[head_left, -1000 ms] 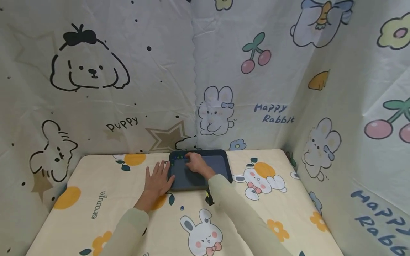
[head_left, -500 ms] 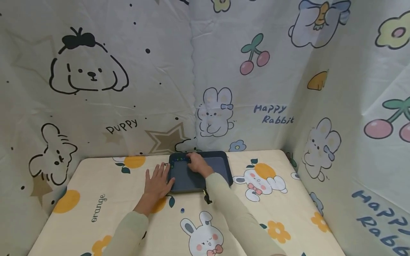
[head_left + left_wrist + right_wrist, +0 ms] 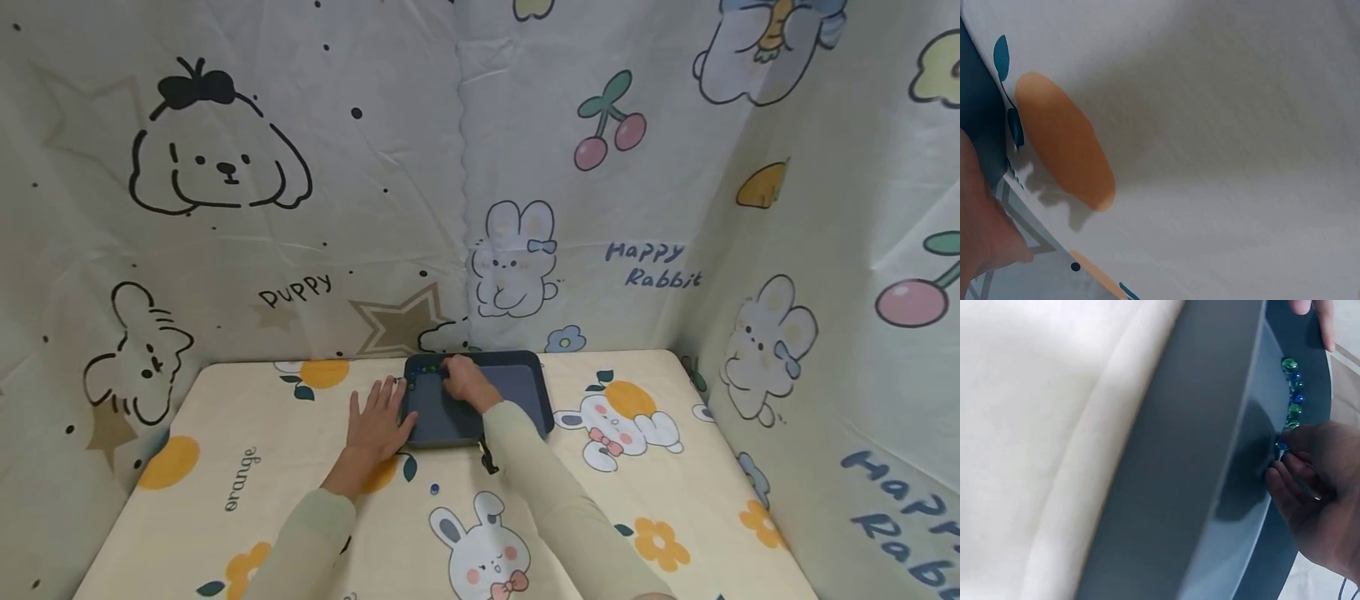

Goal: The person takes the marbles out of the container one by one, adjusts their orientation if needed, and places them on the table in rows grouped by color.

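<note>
Right hand [image 3: 467, 385] reaches into the tray [image 3: 517, 392], fingers [image 3: 1285, 481] curled beside a row of beads [image 3: 1291, 394] along the far wall; whether they pinch one cannot be told. Left hand [image 3: 378, 425] lies flat, fingers spread, touching the tray's left edge on the table [image 3: 225, 442]. Risk: a nudged bead rolls along the wall and scatters the row; one bead [image 3: 434, 488] lies outside on the table.

The left cloth wall [image 3: 225, 250] carries the word "Puppy" [image 3: 296, 289] in black under the drawn dog. The back wall [image 3: 637, 167] reads "Happy Rabbit" [image 3: 654, 265] in blue. The right wall [image 3: 862, 375] seems to repeat "Happy Rabbit" [image 3: 903, 512], cut off by the edge. The tablecloth [image 3: 675, 483] bears "orange" [image 3: 242, 479].
</note>
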`<state>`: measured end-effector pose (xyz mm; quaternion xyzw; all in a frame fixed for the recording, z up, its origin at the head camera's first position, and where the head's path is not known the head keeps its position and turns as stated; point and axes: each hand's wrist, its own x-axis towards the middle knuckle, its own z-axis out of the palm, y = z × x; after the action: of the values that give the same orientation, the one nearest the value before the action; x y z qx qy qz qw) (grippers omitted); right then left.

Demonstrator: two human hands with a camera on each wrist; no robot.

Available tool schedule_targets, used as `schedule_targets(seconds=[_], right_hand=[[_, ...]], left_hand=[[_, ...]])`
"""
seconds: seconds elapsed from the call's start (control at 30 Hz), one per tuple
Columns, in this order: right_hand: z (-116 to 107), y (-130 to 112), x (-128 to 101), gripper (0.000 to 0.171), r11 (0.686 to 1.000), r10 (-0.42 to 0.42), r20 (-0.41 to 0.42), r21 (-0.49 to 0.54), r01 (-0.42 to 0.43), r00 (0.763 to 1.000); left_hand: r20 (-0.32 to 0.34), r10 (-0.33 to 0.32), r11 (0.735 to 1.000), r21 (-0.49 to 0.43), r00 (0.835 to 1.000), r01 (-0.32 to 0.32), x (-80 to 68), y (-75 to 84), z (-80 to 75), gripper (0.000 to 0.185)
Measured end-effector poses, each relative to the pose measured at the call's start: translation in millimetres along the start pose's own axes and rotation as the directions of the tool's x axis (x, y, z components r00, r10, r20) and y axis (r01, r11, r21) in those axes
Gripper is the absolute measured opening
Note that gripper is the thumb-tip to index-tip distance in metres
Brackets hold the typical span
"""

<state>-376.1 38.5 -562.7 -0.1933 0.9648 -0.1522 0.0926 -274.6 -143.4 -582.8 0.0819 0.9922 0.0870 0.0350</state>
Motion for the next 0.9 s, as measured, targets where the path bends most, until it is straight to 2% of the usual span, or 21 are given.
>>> schedule_targets(seconds=[0.4,0.53,0.73,0.9], right_hand=[[1.4,1.5,-11.1,0.010,0.999,0.039,-0.091,0.033,-0.036,0.995],[0.5,2.5,-13.3,0.008,0.998,0.047,-0.106,0.054,-0.041,0.993],[-8.2,-3.5,-20.3,0.007,0.993,-0.014,-0.149,0.117,0.031,0.989],[-16.9,-12.6,-34.7,0.007,0.985,-0.046,-0.156,0.157,0.071,0.987]], left_hand=[[0.018,-0.008,1.000,-0.005,1.000,0.008,1.4,6.1,0.5,0.073],[0.022,-0.003,1.000,-0.003,1.000,0.003,1.5,7.3,-2.0,0.074],[0.000,-0.002,1.000,0.015,1.000,0.002,2.6,5.1,-3.2,0.075],[0.002,-0.009,1.000,0.030,1.000,0.009,2.2,4.0,-3.6,0.075]])
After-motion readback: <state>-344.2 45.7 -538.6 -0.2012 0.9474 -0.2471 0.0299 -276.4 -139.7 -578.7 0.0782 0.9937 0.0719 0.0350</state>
